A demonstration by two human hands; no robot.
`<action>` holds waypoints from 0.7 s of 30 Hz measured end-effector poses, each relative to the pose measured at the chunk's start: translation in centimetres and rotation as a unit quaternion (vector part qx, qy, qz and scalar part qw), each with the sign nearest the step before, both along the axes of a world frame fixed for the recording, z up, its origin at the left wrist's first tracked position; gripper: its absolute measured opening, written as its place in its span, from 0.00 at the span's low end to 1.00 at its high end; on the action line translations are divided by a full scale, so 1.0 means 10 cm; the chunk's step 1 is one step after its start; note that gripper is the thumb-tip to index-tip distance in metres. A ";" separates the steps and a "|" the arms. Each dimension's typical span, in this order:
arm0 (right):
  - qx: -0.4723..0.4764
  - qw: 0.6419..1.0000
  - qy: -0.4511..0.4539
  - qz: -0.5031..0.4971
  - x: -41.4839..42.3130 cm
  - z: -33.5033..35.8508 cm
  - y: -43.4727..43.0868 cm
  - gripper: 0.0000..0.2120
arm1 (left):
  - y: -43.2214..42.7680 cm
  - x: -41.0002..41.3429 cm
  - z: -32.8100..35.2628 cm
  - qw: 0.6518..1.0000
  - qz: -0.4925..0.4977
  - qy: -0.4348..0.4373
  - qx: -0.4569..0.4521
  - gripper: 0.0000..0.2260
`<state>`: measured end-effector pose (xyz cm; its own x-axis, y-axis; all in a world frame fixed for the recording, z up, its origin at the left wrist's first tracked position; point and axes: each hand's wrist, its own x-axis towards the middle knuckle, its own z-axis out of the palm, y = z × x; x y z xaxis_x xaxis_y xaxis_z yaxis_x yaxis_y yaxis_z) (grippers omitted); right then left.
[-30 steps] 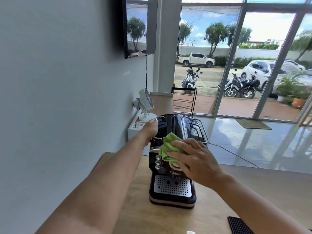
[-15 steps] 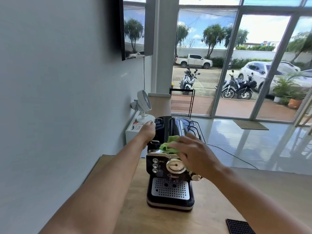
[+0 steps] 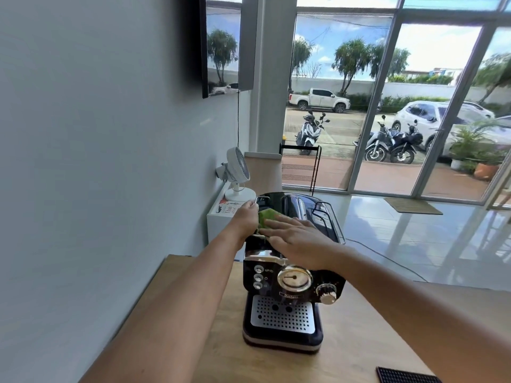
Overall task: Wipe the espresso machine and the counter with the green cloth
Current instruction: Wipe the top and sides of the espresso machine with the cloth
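While my flat right hand (image 3: 301,241) presses green cloth (image 3: 267,215) atop espresso machine (image 3: 293,283), left hand (image 3: 247,217) steadies its side. Left grip: cannot tell.

Green cloth (image 3: 267,216), black-and-chrome espresso machine (image 3: 293,275) with perforated silver tray, tan wooden counter (image 3: 359,344).
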<state>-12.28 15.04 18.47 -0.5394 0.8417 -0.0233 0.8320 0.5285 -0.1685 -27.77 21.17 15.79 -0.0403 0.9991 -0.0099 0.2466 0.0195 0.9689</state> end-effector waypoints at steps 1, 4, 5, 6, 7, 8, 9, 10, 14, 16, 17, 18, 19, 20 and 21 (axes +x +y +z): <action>-0.005 1.000 -0.001 0.012 0.08 0.01 -0.07 0.22 | 0.01 0.00 -0.01 1.000 -0.001 0.004 -0.001 0.20; -0.019 0.999 0.029 -0.010 0.23 0.08 0.06 0.21 | 0.04 0.00 -0.02 1.000 -0.004 0.010 0.005 0.20; -0.017 0.999 0.027 -0.032 0.20 0.10 0.18 0.21 | 0.04 0.00 -0.02 1.000 -0.003 0.008 0.007 0.21; -0.012 0.998 0.019 -0.056 0.14 0.10 0.31 0.22 | 0.04 0.00 -0.02 1.000 -0.003 0.006 0.007 0.21; -0.007 0.997 0.011 -0.077 0.05 0.08 0.41 0.22 | 0.04 -0.01 -0.02 1.000 -0.003 0.004 0.002 0.21; -0.002 0.996 0.001 -0.088 -0.04 0.06 0.48 0.23 | 0.02 -0.01 -0.01 1.000 -0.002 0.006 -0.002 0.21; 0.005 0.996 -0.009 -0.086 -0.13 0.04 0.51 0.23 | 0.01 -0.01 0.00 1.000 0.001 0.006 -0.004 0.21; 0.014 0.997 -0.020 -0.068 -0.19 0.01 0.49 0.23 | -0.01 -0.01 0.02 1.000 0.002 0.003 -0.010 0.21; 0.015 0.999 -0.023 0.043 -0.03 0.02 0.11 0.22 | -0.01 0.00 0.01 1.000 -0.005 0.009 -0.025 0.21; 0.003 0.998 0.013 0.066 0.17 0.05 0.02 0.20 | -0.03 0.01 0.03 1.000 -0.007 0.010 -0.029 0.22; 0.000 0.997 0.030 0.065 0.25 0.08 0.05 0.20 | -0.06 0.02 0.06 1.000 -0.007 0.010 -0.028 0.22; 0.000 0.998 0.042 0.050 0.31 0.09 0.13 0.19 | -0.07 0.01 0.07 1.000 -0.003 0.009 -0.024 0.22; 0.001 0.999 0.049 0.022 0.32 0.10 0.24 0.20 | -0.07 0.01 0.07 1.000 0.000 0.008 -0.023 0.21; 0.006 0.998 0.053 -0.014 0.31 0.09 0.37 0.20 | -0.06 0.00 0.06 1.000 -0.001 0.008 -0.021 0.21; 0.013 0.997 0.055 -0.053 0.26 0.06 0.51 0.21 | -0.06 0.00 0.06 1.000 -0.004 0.008 -0.018 0.20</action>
